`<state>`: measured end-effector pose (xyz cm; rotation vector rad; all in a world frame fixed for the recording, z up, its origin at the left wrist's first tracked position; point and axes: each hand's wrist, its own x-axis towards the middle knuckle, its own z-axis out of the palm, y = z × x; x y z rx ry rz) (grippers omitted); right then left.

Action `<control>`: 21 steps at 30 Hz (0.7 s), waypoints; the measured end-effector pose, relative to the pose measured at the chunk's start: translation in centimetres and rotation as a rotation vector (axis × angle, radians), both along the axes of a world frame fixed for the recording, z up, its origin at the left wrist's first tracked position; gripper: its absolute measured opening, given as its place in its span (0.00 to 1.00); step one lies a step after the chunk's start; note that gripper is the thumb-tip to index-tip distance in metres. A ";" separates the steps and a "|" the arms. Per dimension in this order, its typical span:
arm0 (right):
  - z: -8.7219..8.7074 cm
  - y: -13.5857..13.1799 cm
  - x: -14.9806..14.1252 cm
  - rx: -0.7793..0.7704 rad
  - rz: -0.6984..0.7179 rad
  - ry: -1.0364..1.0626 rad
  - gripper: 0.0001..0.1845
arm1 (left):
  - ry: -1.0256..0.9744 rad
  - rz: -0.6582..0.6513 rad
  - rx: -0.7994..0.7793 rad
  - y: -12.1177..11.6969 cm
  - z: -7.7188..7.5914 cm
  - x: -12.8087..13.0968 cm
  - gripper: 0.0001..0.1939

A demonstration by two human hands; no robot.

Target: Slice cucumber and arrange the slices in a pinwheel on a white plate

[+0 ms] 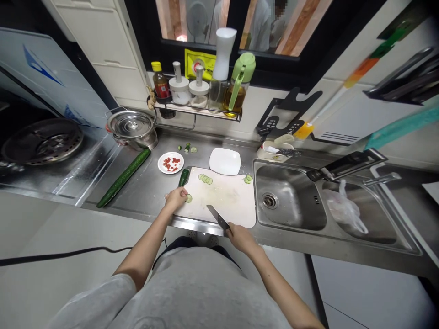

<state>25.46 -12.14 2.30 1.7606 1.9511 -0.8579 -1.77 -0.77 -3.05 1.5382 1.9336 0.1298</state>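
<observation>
A white cutting board (pixel 219 214) lies in front of me on the steel counter. At its left edge my left hand (pixel 176 199) is closed, its fingertips on a pale cucumber slice (pixel 189 198). Just beyond that hand rests a short dark green cucumber piece (pixel 184 177). My right hand (pixel 241 236) grips the handle of a knife (pixel 217 217), whose blade points up and left over the board's front part. Overlapping cucumber slices (pixel 205 179) lie near the board's back left, and a small pile of slices (pixel 248 179) sits at its back right corner.
Behind the board are a white square plate (pixel 224 161) and a small plate of red pieces (pixel 170 162). A whole cucumber (pixel 125 177) and a lidded steel pot (pixel 132 125) are to the left. A double sink (pixel 290 196) adjoins the board's right side; a condiment rack (pixel 199 109) hangs behind.
</observation>
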 end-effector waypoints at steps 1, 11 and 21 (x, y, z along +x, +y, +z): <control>-0.1 0.1 0.0 0.006 0.002 -0.001 0.14 | 0.029 -0.001 0.001 -0.1 -0.1 -0.2 0.08; 0.7 1.3 1.8 0.153 -0.130 -0.049 0.17 | 0.097 -0.064 0.167 0.3 -0.5 2.1 0.11; 0.4 0.7 3.2 0.159 -0.199 -0.079 0.15 | 0.099 -0.242 0.228 6.0 -0.9 9.5 0.19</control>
